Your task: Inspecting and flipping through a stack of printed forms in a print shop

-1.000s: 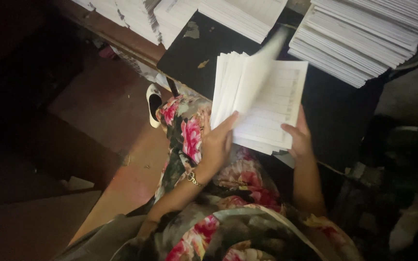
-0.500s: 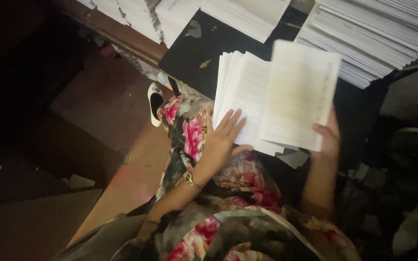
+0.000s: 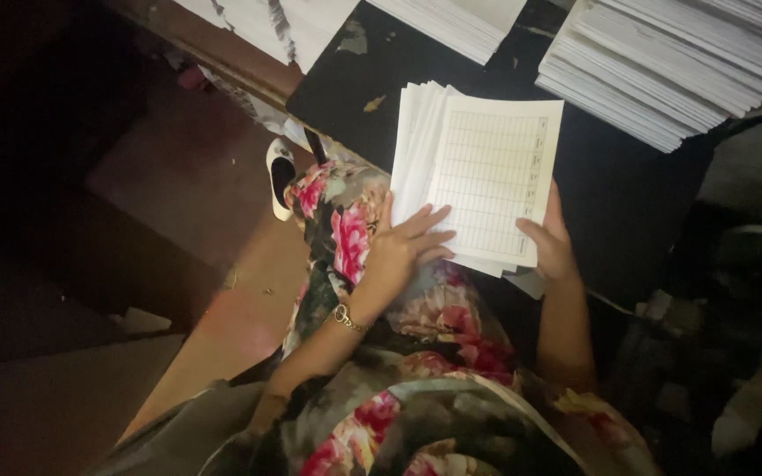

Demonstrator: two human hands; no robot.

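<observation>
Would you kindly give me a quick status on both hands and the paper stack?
Left hand flat on fanned stack of ruled sheets. Right hand grips its lower right edge. Stack rests on black table; nothing obstructing.

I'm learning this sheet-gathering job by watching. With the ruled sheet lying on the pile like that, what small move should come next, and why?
Probably square it up: the top sheet sits offset to the right of the fanned pile, its edges not lined up. The left hand rests on the pile's lower left and the right hand grips the lower right corner, so both could nudge the edges flush.
</observation>
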